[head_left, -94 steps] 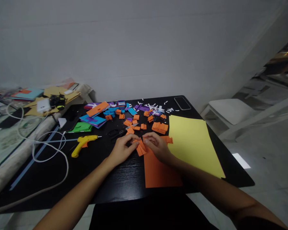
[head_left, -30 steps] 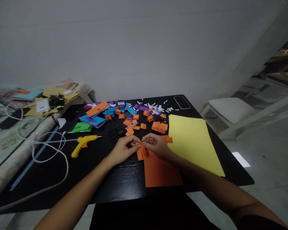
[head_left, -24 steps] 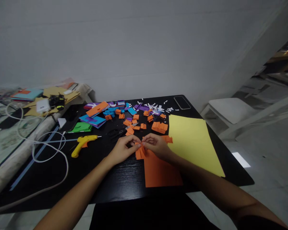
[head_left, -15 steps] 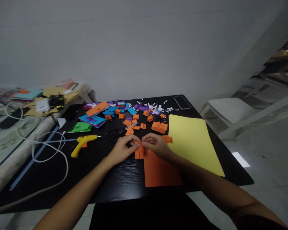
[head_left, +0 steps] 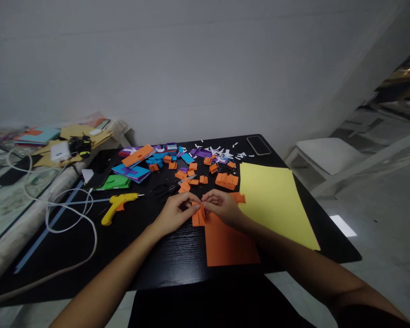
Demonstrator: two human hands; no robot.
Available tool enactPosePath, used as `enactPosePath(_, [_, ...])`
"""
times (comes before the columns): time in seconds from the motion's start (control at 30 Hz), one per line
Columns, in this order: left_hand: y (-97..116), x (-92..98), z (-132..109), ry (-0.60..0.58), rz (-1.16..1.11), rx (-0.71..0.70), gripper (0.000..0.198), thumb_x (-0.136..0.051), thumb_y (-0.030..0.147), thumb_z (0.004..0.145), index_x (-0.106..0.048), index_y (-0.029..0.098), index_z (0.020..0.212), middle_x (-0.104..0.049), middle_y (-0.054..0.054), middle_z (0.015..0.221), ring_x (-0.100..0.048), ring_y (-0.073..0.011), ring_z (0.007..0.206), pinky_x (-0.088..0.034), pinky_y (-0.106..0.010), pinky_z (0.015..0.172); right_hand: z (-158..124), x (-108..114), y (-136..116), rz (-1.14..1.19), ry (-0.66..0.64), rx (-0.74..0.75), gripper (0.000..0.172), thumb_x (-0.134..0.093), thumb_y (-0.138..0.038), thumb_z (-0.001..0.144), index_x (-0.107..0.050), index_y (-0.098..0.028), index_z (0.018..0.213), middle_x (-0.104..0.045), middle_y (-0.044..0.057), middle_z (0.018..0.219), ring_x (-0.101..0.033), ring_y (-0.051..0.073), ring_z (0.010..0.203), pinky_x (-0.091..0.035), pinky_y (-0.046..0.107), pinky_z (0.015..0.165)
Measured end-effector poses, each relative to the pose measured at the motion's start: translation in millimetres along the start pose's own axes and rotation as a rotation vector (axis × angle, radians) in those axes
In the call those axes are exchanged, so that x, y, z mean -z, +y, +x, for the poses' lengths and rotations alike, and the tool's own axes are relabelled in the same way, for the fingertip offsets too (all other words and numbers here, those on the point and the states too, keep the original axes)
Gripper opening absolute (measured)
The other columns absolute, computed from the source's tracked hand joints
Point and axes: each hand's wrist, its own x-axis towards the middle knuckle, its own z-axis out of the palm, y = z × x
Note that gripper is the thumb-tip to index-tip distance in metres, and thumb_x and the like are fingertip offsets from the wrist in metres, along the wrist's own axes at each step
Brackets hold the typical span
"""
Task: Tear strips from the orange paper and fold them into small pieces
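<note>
Both my hands meet over the middle of the black table (head_left: 171, 259). My left hand (head_left: 174, 212) and my right hand (head_left: 222, 207) pinch a small folded orange paper piece (head_left: 198, 216) between their fingertips, just above the near-left corner of a larger orange sheet (head_left: 227, 243). Several small folded orange pieces (head_left: 227, 180) lie in a stack and scattered behind my hands. Black scissors (head_left: 166, 190) rest just beyond my left hand.
A big yellow sheet (head_left: 275, 200) lies to the right. A yellow glue gun (head_left: 118, 205) with a white cable (head_left: 71, 218) is at left. Blue, purple, green and orange paper scraps (head_left: 136, 166) crowd the back. A phone (head_left: 258, 145) sits at the far edge.
The folded orange piece has been turned and gathered tighter between my fingertips; my hands have drawn closer together and barely shifted otherwise.
</note>
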Motion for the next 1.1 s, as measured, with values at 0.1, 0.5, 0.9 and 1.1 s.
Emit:
enactPosePath(0.1, [-1.3,0.2,0.4,0.004,-0.03,0.017,0.021,-0.067,0.035,0.089,-0.074,0.016,0.096,-0.067,-0.003,0.079,-0.059,-0.014,0.071,-0.043,-0.022,0.062,-3.3,-2.7,-1.0,-0.079,0.019,0.091,0.02,-0.074,-0.035,0.079,-0.062,-0.02,0.085,-0.07,0.002,0.078,-0.067,0.015,0.069,-0.055,0.03,0.067])
enactPosePath(0.5, [-2.7,-2.3,4.0,0.004,-0.249,0.092,0.026,-0.074,0.04,0.082,-0.071,0.014,0.087,-0.064,-0.001,0.072,-0.052,-0.0097,0.059,-0.04,-0.02,0.056,-9.5,2.7,-5.4,-0.46,-0.018,0.411,0.017,-0.063,-0.015,0.084,-0.064,-0.022,0.099,-0.064,0.006,0.099,-0.065,0.017,0.082,-0.058,0.029,0.07])
enactPosePath(0.9, [-7.4,-1.5,5.8,-0.035,-0.277,0.099,0.026,-0.075,0.038,0.081,-0.069,0.013,0.087,-0.065,-0.002,0.077,-0.054,-0.0098,0.063,-0.041,-0.021,0.058,-3.5,11.5,-3.4,-0.617,-0.152,0.626,0.031,-0.062,-0.007,0.084,-0.069,-0.025,0.108,-0.056,0.007,0.106,-0.062,0.02,0.098,-0.055,0.035,0.086])
enactPosePath(1.1, [-2.7,0.2,6.6,-0.055,-0.292,0.099,0.024,-0.075,0.035,0.08,-0.069,0.014,0.089,-0.065,-0.001,0.077,-0.054,-0.01,0.062,-0.041,-0.021,0.059,-3.3,11.0,-5.1,-0.625,-0.134,0.637,0.02,-0.063,-0.011,0.086,-0.066,-0.023,0.102,-0.063,0.007,0.1,-0.063,0.02,0.092,-0.056,0.034,0.081])
